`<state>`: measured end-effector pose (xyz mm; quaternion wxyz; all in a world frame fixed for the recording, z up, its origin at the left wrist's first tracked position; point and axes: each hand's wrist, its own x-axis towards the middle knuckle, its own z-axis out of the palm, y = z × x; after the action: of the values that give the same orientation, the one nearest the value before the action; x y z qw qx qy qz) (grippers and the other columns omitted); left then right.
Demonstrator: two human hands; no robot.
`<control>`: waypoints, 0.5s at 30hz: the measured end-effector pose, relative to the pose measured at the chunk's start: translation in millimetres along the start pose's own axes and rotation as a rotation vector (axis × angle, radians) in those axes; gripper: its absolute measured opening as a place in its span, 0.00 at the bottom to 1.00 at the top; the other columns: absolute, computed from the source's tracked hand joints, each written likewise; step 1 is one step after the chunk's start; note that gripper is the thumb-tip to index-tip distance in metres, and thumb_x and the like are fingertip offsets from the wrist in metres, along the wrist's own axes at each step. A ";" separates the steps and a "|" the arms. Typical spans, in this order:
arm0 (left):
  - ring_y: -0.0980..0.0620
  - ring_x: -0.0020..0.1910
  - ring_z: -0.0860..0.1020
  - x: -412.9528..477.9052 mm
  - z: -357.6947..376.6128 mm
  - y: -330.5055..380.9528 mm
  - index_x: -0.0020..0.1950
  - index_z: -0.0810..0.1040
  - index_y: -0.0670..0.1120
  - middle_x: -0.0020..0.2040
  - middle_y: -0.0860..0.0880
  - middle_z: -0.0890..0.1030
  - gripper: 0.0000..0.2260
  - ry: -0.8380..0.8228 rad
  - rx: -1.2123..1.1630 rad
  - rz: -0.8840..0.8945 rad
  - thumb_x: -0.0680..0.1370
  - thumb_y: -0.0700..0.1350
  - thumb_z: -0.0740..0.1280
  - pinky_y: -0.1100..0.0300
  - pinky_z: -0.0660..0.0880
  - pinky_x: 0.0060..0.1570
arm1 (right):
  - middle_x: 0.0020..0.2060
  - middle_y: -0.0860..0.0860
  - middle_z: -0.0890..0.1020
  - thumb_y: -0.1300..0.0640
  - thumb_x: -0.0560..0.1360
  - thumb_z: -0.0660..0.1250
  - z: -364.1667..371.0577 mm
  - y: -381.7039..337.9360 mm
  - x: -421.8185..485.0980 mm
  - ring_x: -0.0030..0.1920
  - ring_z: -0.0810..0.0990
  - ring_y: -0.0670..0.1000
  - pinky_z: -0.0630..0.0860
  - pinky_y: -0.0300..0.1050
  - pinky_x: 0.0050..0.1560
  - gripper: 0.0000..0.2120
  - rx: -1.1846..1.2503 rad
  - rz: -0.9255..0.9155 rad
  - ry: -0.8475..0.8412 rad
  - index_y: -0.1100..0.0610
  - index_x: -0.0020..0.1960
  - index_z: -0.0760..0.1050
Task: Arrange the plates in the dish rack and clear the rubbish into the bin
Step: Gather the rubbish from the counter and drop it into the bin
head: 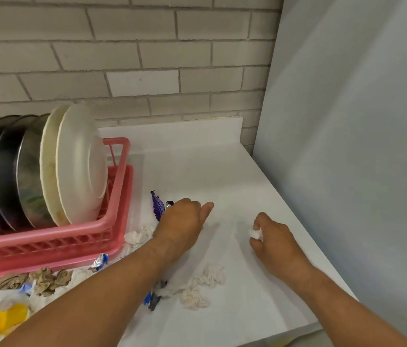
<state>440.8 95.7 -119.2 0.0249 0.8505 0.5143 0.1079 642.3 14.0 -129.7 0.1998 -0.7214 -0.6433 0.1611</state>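
Left hand (182,219) is reaching at the purple wrapper (157,205), fingers hidden so can't tell its grip; right hand (272,239) is pinching a tissue wad (256,233).

Plates (79,166) stand upright in the dish rack (47,246) (left on the counter (197,159), wall (147,58) behind), with rubbish (202,284) scattered near and right of it.

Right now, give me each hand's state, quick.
Left hand: at the purple wrapper, fingers hidden, so grip cannot be told.
Right hand: pinching a white tissue wad.
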 end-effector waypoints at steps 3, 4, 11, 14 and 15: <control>0.55 0.28 0.66 3.8 -6.5 -16.4 0.32 0.65 0.48 0.29 0.52 0.68 0.21 0.049 -0.204 -0.215 0.79 0.60 0.58 0.62 0.59 0.26 | 0.39 0.45 0.75 0.64 0.76 0.56 -1.6 -6.7 2.1 0.38 0.76 0.48 0.72 0.39 0.38 0.13 0.138 -0.019 -0.047 0.47 0.52 0.66; 0.55 0.27 0.68 6.1 -8.2 -22.7 0.33 0.64 0.48 0.29 0.51 0.70 0.20 0.037 -0.230 -0.266 0.79 0.58 0.60 0.62 0.59 0.25 | 0.41 0.45 0.76 0.65 0.76 0.55 -1.2 -8.8 3.3 0.41 0.77 0.48 0.74 0.40 0.42 0.16 0.158 -0.028 -0.058 0.46 0.56 0.68; 0.46 0.40 0.77 23.7 -20.1 -57.2 0.56 0.72 0.42 0.45 0.45 0.78 0.11 -0.084 -0.010 -0.457 0.75 0.33 0.58 0.56 0.72 0.35 | 0.36 0.44 0.81 0.33 0.73 0.60 0.3 -16.5 11.2 0.39 0.78 0.46 0.75 0.41 0.42 0.19 0.113 -0.033 -0.029 0.48 0.43 0.78; 0.44 0.45 0.77 25.3 -20.5 -62.2 0.61 0.73 0.45 0.48 0.46 0.77 0.16 -0.181 0.165 -0.485 0.76 0.35 0.57 0.56 0.69 0.34 | 0.34 0.45 0.80 0.32 0.74 0.56 -2.2 -17.2 10.8 0.38 0.78 0.46 0.75 0.43 0.42 0.23 0.116 -0.038 -0.003 0.50 0.41 0.77; 0.45 0.45 0.76 25.7 -18.5 -62.3 0.66 0.70 0.48 0.48 0.47 0.75 0.19 -0.255 0.204 -0.462 0.77 0.37 0.57 0.56 0.68 0.32 | 0.33 0.45 0.79 0.34 0.75 0.55 -2.4 -17.1 11.0 0.37 0.77 0.47 0.75 0.43 0.42 0.23 0.121 -0.044 0.003 0.51 0.40 0.76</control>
<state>394.3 146.3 -106.6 0.0274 0.7157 0.6952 -0.0610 630.1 26.3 -119.0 0.2472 -0.6938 -0.6480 0.1941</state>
